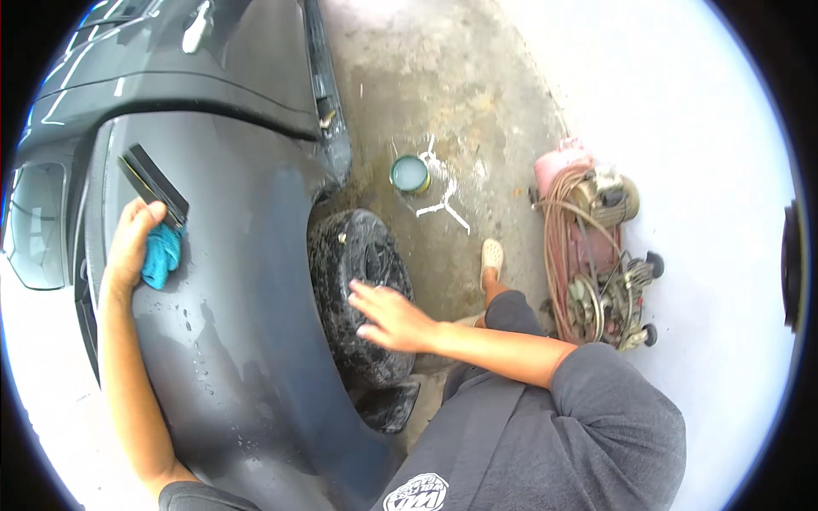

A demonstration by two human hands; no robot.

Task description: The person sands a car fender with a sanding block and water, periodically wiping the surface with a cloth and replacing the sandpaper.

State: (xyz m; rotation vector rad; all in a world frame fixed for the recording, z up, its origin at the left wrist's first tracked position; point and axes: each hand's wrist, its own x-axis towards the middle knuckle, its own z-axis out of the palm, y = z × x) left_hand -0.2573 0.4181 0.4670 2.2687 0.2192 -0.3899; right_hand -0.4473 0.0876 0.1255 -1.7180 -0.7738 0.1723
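On the left, my left hand [129, 243] is closed around a teal cloth [162, 254] and a long, flat black block [155, 185]; I cannot tell the block's exact kind. Both are at the dark grey rear panel [230, 281] of a car, which carries water drops and wet streaks. My right hand [396, 322] has its fingers stretched out and holds nothing. It appears in front of the car's wheel [358, 255], whose black tyre is smeared with whitish residue. Whether it touches the tyre cannot be made out.
A green bucket [410, 174] of cloudy liquid stands on the wet concrete floor [503, 111], with white splashes beside it. To the right, a red air compressor [588, 247] with a coiled hose sits by the white wall [682, 170]. My foot in a beige clog [492, 258] is nearby.
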